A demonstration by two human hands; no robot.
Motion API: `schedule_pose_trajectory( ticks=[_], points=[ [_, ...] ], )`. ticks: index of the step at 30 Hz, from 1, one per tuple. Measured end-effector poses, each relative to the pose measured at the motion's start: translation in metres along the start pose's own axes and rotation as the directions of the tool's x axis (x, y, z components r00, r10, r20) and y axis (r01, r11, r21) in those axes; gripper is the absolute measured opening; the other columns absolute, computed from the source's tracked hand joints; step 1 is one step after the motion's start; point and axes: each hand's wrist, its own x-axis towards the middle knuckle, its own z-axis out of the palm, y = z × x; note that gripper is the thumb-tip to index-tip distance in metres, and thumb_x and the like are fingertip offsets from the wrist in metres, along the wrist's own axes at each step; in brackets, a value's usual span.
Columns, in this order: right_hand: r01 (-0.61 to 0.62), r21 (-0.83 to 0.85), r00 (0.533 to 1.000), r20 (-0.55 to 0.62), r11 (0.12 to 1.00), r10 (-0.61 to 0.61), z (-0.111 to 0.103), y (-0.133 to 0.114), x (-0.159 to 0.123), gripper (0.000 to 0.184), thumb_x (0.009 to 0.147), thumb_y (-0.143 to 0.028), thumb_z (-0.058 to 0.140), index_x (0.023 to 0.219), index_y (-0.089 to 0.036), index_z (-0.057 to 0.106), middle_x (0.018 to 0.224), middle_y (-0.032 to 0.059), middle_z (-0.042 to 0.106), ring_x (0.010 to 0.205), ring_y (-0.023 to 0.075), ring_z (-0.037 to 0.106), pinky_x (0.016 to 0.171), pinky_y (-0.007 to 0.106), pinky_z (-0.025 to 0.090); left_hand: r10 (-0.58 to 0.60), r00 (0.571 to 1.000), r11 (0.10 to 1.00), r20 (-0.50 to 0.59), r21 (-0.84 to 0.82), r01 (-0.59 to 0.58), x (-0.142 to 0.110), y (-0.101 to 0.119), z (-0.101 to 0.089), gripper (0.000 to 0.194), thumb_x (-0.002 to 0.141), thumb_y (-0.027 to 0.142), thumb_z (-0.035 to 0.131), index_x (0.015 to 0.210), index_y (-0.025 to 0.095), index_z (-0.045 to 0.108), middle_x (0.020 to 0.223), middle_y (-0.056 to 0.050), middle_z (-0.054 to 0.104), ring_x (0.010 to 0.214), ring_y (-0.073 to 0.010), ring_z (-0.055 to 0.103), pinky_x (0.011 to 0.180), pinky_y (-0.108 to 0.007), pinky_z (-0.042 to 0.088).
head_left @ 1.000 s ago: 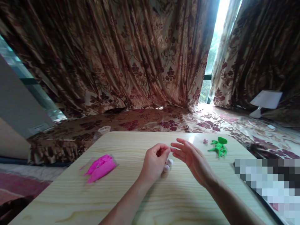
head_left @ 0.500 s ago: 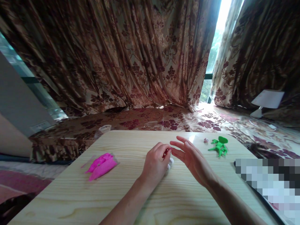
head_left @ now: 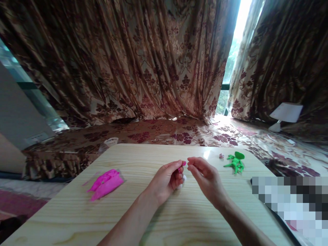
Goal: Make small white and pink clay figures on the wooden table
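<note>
Since the earlier frame, I see the right hand (head_left: 207, 179) curl its spread fingers inward and the left hand (head_left: 162, 186) turn, baring a small magenta soft-looking lump (head_left: 183, 163). I have that lump pinched at the left fingertips, just apart from the right hand's slightly parted, seemingly unloaded thumb and finger; its long axis I can't tell. White rounded balls (head_left: 184, 178) sit partly hidden beyond the left fingers.
</note>
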Motion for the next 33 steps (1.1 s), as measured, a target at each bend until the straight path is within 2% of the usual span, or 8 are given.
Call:
schedule_pose_trajectory(
  ticks=[2,4,10,17,21,29,31,33],
  points=[
    [0.156,-0.129,0.988,0.032,0.979,-0.153,0.002,-0.001,-0.001,0.016,0.079,-0.019,0.058,0.094,-0.021,0.063,0.085,0.0035,0.060,0.078,0.0158,0.058,0.070,0.029,0.049,-0.045,0.998,0.997,0.049,-0.054,0.048,0.000,-0.001,0.000,0.014,0.076,0.023,0.062,0.082,0.011,0.061,0.065,0.002,0.051,0.051,-0.0024,0.048,0.048,-0.014,0.044],
    [0.237,-0.220,0.971,0.059,0.946,-0.230,0.003,-0.003,-0.002,0.018,0.080,-0.015,0.056,0.096,-0.021,0.062,0.085,0.0030,0.058,0.076,0.0143,0.057,0.068,0.028,0.049,-0.070,0.994,0.994,0.079,-0.081,0.076,0.000,-0.002,-0.001,0.014,0.076,0.022,0.061,0.082,0.010,0.061,0.065,0.002,0.051,0.051,-0.0025,0.049,0.049,-0.014,0.045],
    [0.264,-0.357,0.962,0.032,0.896,-0.271,0.001,-0.003,-0.002,0.017,0.080,-0.013,0.057,0.095,-0.019,0.061,0.083,0.0028,0.056,0.073,0.0132,0.056,0.067,0.026,0.048,-0.108,0.988,0.988,0.108,-0.102,0.119,0.001,-0.004,-0.003,0.016,0.077,0.021,0.061,0.087,0.009,0.061,0.068,0.001,0.052,0.052,-0.0033,0.051,0.050,-0.016,0.048],
    [0.325,-0.463,0.944,0.113,0.825,-0.309,-0.007,0.000,-0.003,0.018,0.083,-0.016,0.053,0.098,-0.020,0.062,0.089,0.0054,0.057,0.080,0.0160,0.056,0.070,0.028,0.047,-0.095,0.984,0.991,0.148,-0.080,0.108,-0.002,-0.003,-0.003,0.014,0.077,0.019,0.059,0.088,0.009,0.061,0.072,0.000,0.052,0.056,-0.0037,0.051,0.053,-0.017,0.049],
    [0.311,-0.474,0.949,0.114,0.823,-0.293,-0.010,0.002,-0.002,0.016,0.085,-0.016,0.050,0.094,-0.020,0.062,0.087,0.0055,0.058,0.080,0.0162,0.057,0.070,0.028,0.046,-0.075,0.985,0.997,0.155,0.019,0.073,-0.005,-0.001,-0.001,0.020,0.078,0.017,0.057,0.095,0.008,0.061,0.072,0.000,0.050,0.055,-0.0039,0.049,0.052,-0.017,0.048],
    [0.267,-0.438,0.964,0.101,0.859,-0.248,-0.008,0.004,0.000,0.012,0.085,-0.019,0.051,0.088,-0.019,0.063,0.084,0.0042,0.058,0.075,0.0147,0.055,0.067,0.026,0.045,-0.006,0.992,0.980,0.128,0.197,-0.020,-0.005,-0.003,0.000,0.021,0.077,0.018,0.057,0.096,0.010,0.062,0.070,-0.001,0.052,0.051,-0.0044,0.048,0.048,-0.017,0.046],
    [0.227,-0.426,0.973,0.057,0.876,-0.224,-0.010,0.004,0.001,0.012,0.084,-0.020,0.051,0.083,-0.018,0.063,0.080,0.0035,0.057,0.071,0.0140,0.054,0.065,0.025,0.044,0.014,0.996,0.975,0.089,0.220,-0.034,-0.004,-0.002,-0.002,0.025,0.076,0.019,0.059,0.099,0.011,0.061,0.070,-0.001,0.054,0.050,-0.0047,0.048,0.047,-0.018,0.045],
    [0.172,-0.411,0.983,0.019,0.895,-0.180,-0.012,0.004,0.003,0.014,0.084,-0.022,0.051,0.079,-0.018,0.062,0.075,0.0022,0.056,0.067,0.0131,0.052,0.061,0.024,0.042,0.039,0.999,0.985,0.026,0.167,-0.043,-0.001,0.001,-0.006,0.025,0.076,0.021,0.060,0.099,0.011,0.060,0.070,-0.001,0.054,0.050,-0.0050,0.049,0.046,-0.017,0.045]
  ],
)
